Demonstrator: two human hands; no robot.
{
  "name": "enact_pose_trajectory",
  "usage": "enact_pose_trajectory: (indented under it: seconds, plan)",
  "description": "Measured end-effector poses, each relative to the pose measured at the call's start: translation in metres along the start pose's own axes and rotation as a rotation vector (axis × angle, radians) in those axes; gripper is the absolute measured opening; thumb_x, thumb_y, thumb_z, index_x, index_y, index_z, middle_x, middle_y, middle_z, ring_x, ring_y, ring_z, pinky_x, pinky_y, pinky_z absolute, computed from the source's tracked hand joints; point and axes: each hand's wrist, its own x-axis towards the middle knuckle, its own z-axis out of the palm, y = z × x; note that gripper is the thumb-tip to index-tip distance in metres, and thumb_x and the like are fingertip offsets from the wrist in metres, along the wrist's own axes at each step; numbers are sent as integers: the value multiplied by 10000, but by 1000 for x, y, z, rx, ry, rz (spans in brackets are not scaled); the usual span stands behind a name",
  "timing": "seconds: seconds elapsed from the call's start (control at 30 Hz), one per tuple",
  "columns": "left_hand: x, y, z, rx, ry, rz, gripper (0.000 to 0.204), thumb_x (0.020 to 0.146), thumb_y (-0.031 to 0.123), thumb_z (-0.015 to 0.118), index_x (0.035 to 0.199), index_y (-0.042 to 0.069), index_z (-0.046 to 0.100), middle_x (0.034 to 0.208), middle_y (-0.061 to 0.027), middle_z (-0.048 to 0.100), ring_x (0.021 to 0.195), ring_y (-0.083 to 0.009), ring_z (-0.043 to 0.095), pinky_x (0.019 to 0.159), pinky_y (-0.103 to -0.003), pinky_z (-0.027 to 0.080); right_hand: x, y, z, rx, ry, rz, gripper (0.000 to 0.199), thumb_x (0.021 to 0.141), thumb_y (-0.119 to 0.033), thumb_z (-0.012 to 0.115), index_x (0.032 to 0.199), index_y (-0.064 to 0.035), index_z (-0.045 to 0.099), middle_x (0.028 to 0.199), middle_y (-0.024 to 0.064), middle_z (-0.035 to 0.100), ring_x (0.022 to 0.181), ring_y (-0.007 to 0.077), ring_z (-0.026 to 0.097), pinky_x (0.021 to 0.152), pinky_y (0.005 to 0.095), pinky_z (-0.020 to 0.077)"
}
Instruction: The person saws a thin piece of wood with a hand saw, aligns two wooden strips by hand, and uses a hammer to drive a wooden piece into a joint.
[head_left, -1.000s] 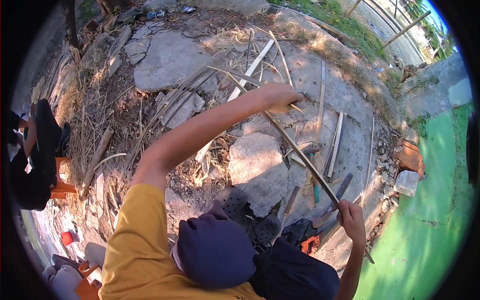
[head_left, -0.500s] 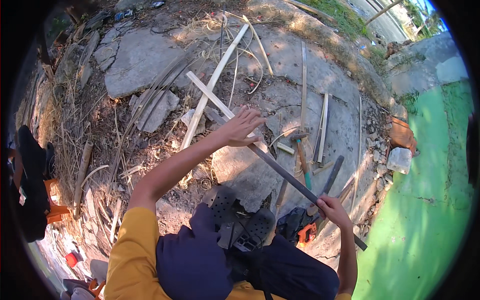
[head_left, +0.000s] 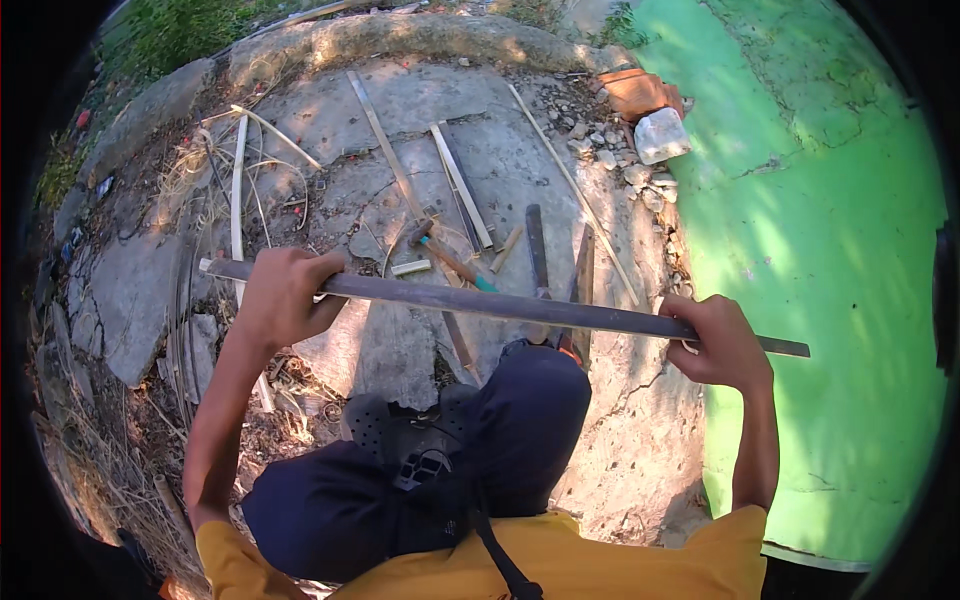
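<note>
A long dark strip of wood or bamboo (head_left: 500, 303) lies across in front of me, nearly level and dipping a little to the right. My left hand (head_left: 288, 297) is closed round it close to its pale left end. Toward the other end my right hand (head_left: 720, 340) grips it, with a short length sticking out beyond the fingers. Past the strip, on the ground, lies a hammer (head_left: 458, 266) with a wood and green handle. A dark, flat, handle-like piece (head_left: 536, 240) is to the hammer's right, partly hidden behind the strip.
Several slats (head_left: 465, 190) and a long thin stick (head_left: 570, 190) lie on the cracked concrete (head_left: 420, 95). Pale shavings and a peeled strip (head_left: 238, 190) are at the left. Rubble and a white block (head_left: 662, 136) border the green floor (head_left: 820, 230) at right.
The strip has swung from a steep slant to nearly level. My left hand has gone from lying on it with spread fingers to gripping its left end. The view has turned rightward.
</note>
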Motion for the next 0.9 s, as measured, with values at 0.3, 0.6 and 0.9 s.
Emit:
enact_pose_trajectory:
  seconds: [0.3,0.6,0.9]
  plan:
    - [-9,17,83,49,89,90,132,692,193,685,770,113,614,610,-88,609,559,-340,615,548,-454,463,-79,27,174,188,415,249,118,765,-45,624,842,-110,685,622,146,603,574,349,628,544,421,459]
    - [7,50,28,132,-34,24,133,759,204,700,764,109,608,588,-86,592,540,-308,624,529,-438,480,-87,31,153,150,374,206,111,814,24,583,836,-14,684,626,147,627,581,200,671,551,328,462]
    - [-15,33,64,-178,-14,-104,132,789,172,680,765,49,642,634,-191,611,639,-411,629,621,-517,480,-42,-14,105,450,280,306,193,853,24,578,1023,-45,520,585,60,499,524,120,435,510,350,327]
